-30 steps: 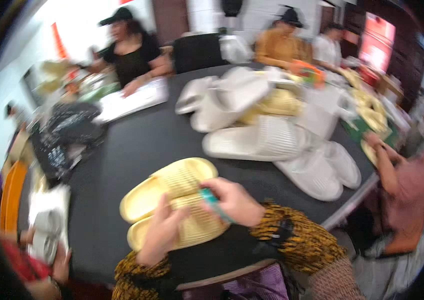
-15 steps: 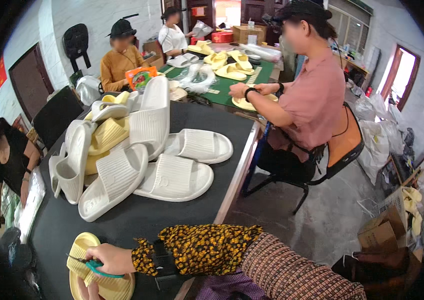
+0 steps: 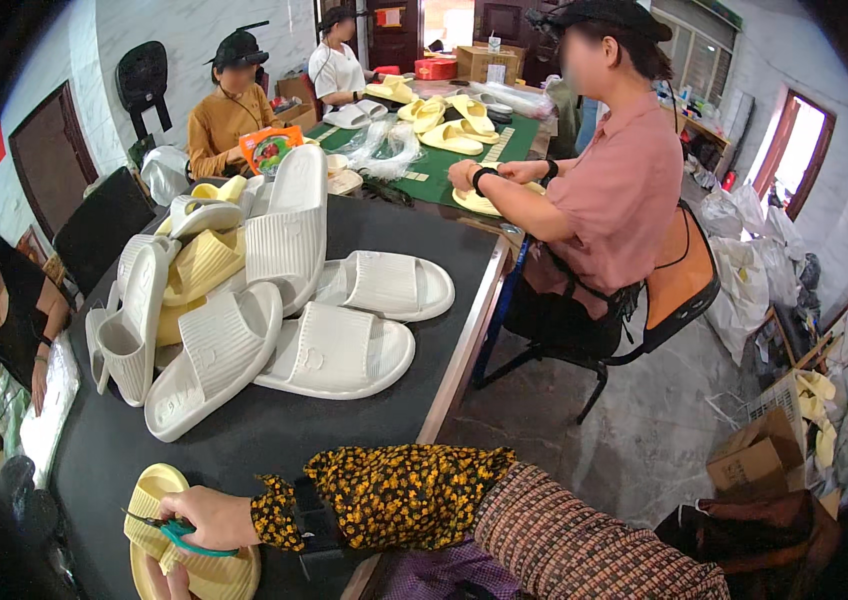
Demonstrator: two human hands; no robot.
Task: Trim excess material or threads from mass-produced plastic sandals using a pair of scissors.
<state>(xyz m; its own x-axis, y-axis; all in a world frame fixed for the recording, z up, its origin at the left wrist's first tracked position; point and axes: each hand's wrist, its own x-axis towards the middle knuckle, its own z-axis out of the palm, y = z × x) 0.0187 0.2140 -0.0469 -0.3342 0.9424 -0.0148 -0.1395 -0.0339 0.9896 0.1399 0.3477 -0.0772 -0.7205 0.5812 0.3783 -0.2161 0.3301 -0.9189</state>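
My right hand (image 3: 214,518) is closed around the teal handles of small scissors (image 3: 180,532). Their dark, pointed blades lie over the ribbed strap of a yellow slipper (image 3: 227,578) on the black table near the lower edge. My left hand (image 3: 170,582) shows only a few fingers at the bottom, bent against that slipper's strap and seeming to grip it; the rest is out of view. Beyond both hands rises a pile of grey-white slippers (image 3: 214,350), with some yellow slippers (image 3: 206,265) among them.
The black table (image 3: 374,425) has a pale right edge. A person in pink (image 3: 624,190) sits to the right, handling a yellow slipper at a green-topped table (image 3: 434,188). Two people work farther back, another at the left. Cardboard boxes (image 3: 756,465) and white bags stand on the right.
The whole view has shifted slightly. My right hand keeps the scissors over the yellow slipper's strap, and my left fingers stay at the strap. The person at the left has lowered their head.
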